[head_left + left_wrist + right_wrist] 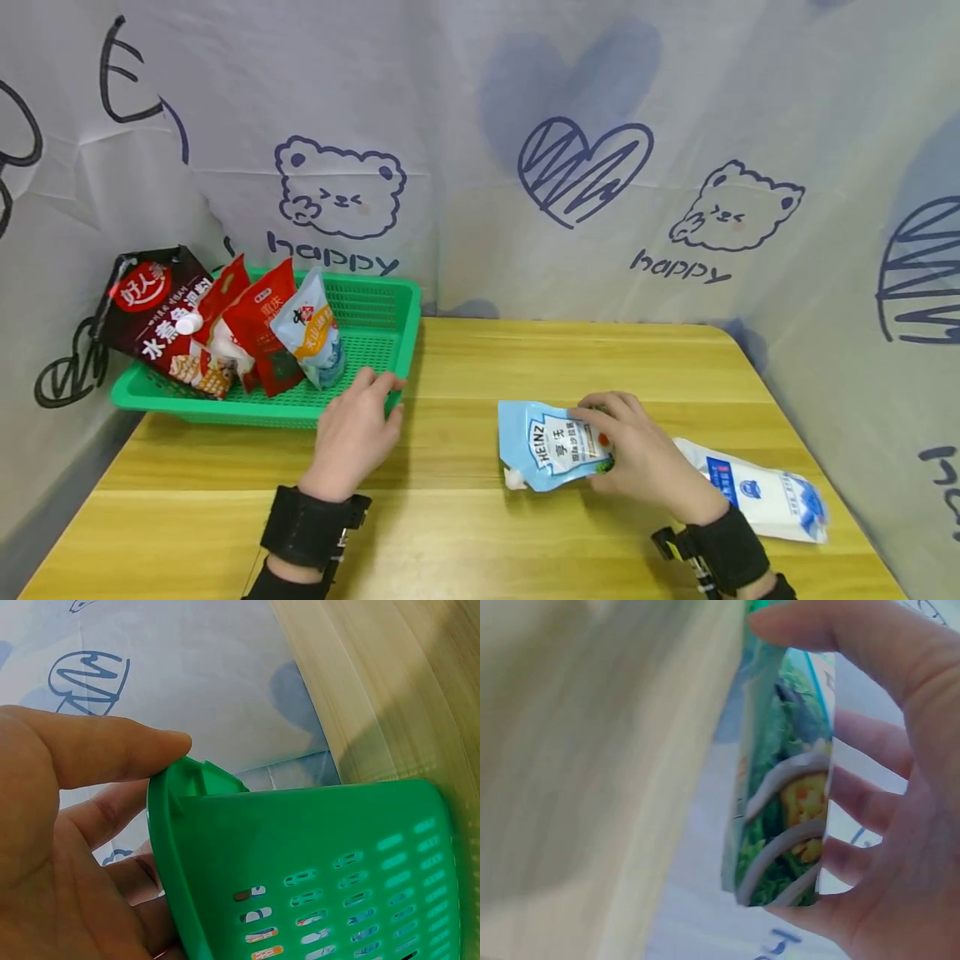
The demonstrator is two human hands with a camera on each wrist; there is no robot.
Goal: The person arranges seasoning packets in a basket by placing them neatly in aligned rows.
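Observation:
A green plastic basket (411, 325) stands at the left of the table. My left hand (356, 425) grips its near right corner, the thumb on the rim and the fingers along the other side in the left wrist view. In front of me, over the table, a light blue Heinz pouch (553, 446) with a white spout cap lies flat side up. My right hand (645, 458) holds its right end between thumb and fingers. The right wrist view shows the pouch's bottom panel (787, 810), printed with salad, within the hand.
In the basket lean a dark seasoning bag (161, 308), red packets (262, 321) and a light blue spouted pouch (311, 333). A white and blue bag (772, 496) lies right of my right hand. Cloth walls (465, 208) with drawings border the wooden table (450, 533).

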